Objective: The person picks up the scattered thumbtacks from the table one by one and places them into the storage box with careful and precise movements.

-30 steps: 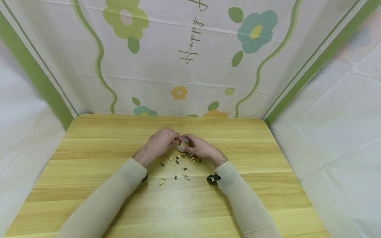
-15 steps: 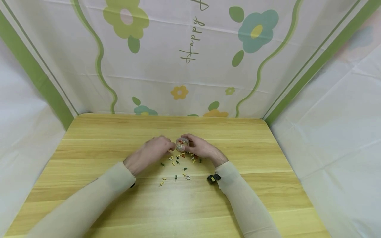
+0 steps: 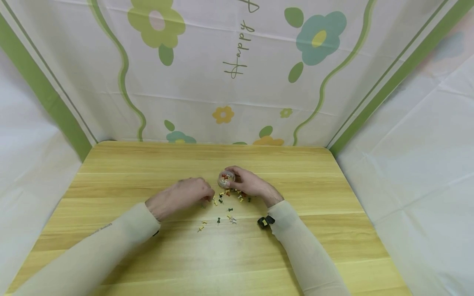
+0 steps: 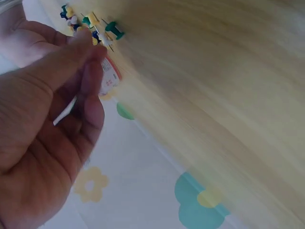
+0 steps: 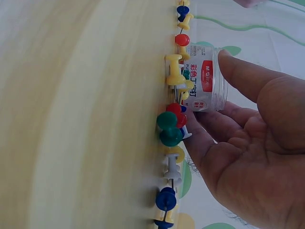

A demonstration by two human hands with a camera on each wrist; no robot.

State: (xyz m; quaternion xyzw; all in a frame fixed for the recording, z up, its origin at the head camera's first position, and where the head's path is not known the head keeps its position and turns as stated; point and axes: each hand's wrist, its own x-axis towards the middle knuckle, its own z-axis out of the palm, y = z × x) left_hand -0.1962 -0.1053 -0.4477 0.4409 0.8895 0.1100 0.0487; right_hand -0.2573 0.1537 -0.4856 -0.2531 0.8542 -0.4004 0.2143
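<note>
Left hand (image 3: 187, 193) moved from clear round plastic jar (image 5: 206, 90); grasp indiscernible.
Right hand (image 3: 249, 183) grips jar; multicoloured plastic pushpins (image 5: 174, 71) beside.

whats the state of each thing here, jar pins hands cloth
Jar: upright, uncapped, some pins inside
Loose pins: scattered on the table, many on their sides
Right hand: holding the jar
Left hand: fingers bent, at the loose pins; can't tell if it pinches one
Cloth: hung behind the table, creased
</note>
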